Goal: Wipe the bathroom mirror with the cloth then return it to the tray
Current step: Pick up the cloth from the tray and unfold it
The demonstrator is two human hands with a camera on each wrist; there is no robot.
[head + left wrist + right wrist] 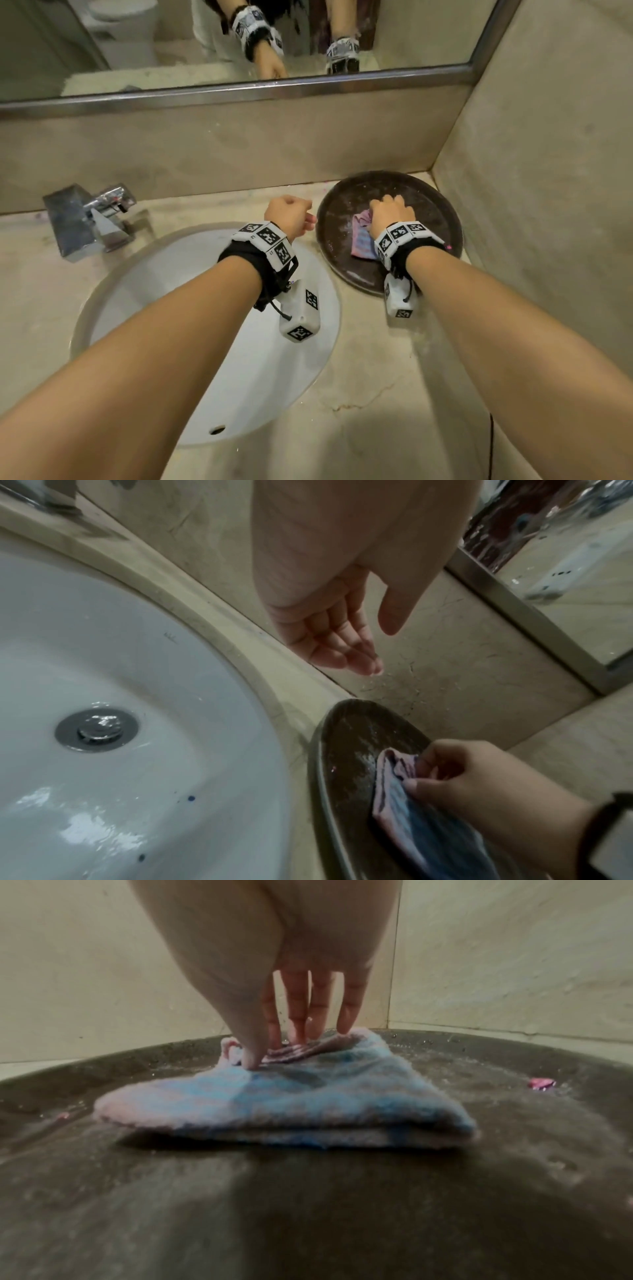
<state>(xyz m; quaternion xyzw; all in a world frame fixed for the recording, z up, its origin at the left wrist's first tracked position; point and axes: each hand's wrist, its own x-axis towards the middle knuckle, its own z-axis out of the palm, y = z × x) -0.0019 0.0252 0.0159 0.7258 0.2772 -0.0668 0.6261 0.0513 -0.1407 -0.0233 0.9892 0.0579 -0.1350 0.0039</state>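
Note:
A folded pink and blue cloth [361, 240] [291, 1104] lies on the round dark tray [342, 219] [308, 1218] in the counter's far right corner. My right hand [390, 212] [274, 1050] is down on the cloth's far edge, thumb and fingers pinching a fold of it. The left wrist view shows those fingers curled round the cloth's [411, 813] pink edge on the tray [346, 750]. My left hand [291, 214] [380, 650] hovers just left of the tray, loosely curled and holding nothing. The mirror [171, 41] runs along the wall above the counter.
A white sink [239, 342] with a metal drain [97, 730] sits left of the tray, under my left forearm. A chrome faucet [92, 219] stands at the far left. Beige walls close the corner behind and right of the tray. The tray looks wet.

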